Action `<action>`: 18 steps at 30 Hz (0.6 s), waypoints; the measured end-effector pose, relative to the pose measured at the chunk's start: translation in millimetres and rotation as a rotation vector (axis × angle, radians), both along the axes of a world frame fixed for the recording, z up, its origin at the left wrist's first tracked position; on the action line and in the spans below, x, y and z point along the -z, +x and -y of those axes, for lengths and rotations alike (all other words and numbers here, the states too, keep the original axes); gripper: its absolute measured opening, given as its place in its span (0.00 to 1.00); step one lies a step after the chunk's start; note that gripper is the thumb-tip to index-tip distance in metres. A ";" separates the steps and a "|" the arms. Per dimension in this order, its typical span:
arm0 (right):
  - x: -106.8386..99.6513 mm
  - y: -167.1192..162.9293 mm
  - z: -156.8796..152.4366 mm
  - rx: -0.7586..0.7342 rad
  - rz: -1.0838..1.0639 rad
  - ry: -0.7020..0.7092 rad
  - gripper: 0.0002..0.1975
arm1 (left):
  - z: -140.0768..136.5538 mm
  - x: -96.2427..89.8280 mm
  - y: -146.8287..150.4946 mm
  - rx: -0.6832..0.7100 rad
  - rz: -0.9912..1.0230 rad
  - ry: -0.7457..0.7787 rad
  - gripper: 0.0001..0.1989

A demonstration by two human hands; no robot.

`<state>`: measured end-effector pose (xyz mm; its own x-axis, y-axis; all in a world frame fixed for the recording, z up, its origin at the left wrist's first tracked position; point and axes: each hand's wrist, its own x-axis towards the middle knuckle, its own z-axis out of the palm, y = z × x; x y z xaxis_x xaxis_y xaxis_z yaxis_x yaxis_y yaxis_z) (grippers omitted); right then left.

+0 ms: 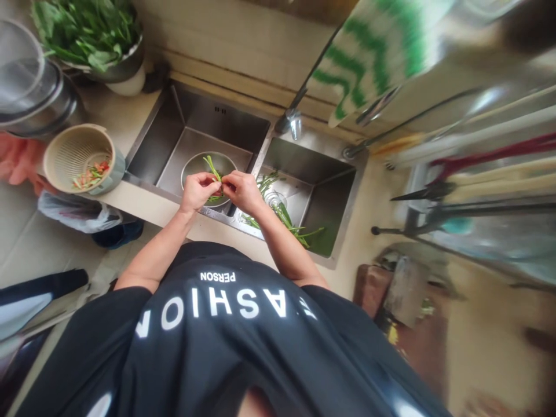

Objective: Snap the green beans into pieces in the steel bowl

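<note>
The black shirt fronts two hands pinching slender, bright-green stalks.

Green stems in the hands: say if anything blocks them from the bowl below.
Nothing visible does: the left hand and right hand hold the green stems over the bowl, though space beneath the hands is hidden.

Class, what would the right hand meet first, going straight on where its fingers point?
The right hand would likely meet the left hand first, across the green stems; exact depth is unclear.
</note>
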<state>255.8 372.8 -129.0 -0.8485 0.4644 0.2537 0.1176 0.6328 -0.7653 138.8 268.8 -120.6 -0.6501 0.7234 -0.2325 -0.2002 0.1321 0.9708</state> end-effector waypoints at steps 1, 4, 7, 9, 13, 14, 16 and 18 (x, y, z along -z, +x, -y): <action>-0.7 0.1 1.3 0.010 -0.010 0.005 0.09 | -0.4 -1.1 0.0 -0.007 -0.009 0.000 0.12; -2.9 -1.1 5.3 0.048 -0.030 -0.014 0.09 | -1.5 -3.5 0.1 -0.016 -0.043 0.009 0.10; -5.6 -3.5 9.0 0.088 -0.041 -0.062 0.09 | -2.1 -3.5 0.9 -0.037 -0.056 0.015 0.08; -7.1 -4.7 10.8 0.111 -0.044 -0.101 0.08 | -2.2 -3.2 2.0 -0.057 -0.045 0.007 0.08; -5.3 -5.5 10.9 0.137 -0.042 -0.274 0.05 | -1.7 -5.6 3.8 -0.055 0.060 -0.016 0.09; -3.3 -5.6 10.2 0.134 -0.038 -0.357 0.05 | -1.6 -6.7 4.0 -0.050 0.103 -0.020 0.09; 1.8 -5.8 8.4 0.113 -0.034 -0.568 0.07 | -1.5 -8.7 3.8 -0.040 0.192 -0.026 0.10; 7.0 -6.0 6.8 0.078 -0.030 -0.766 0.09 | -1.3 -9.6 3.3 -0.030 0.255 -0.032 0.11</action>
<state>249.7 366.0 -136.0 -0.8039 0.5779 -0.1407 0.1128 -0.0841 -0.9900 142.2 270.1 -111.1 -0.5888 0.6944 -0.4138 -0.4420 0.1521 0.8840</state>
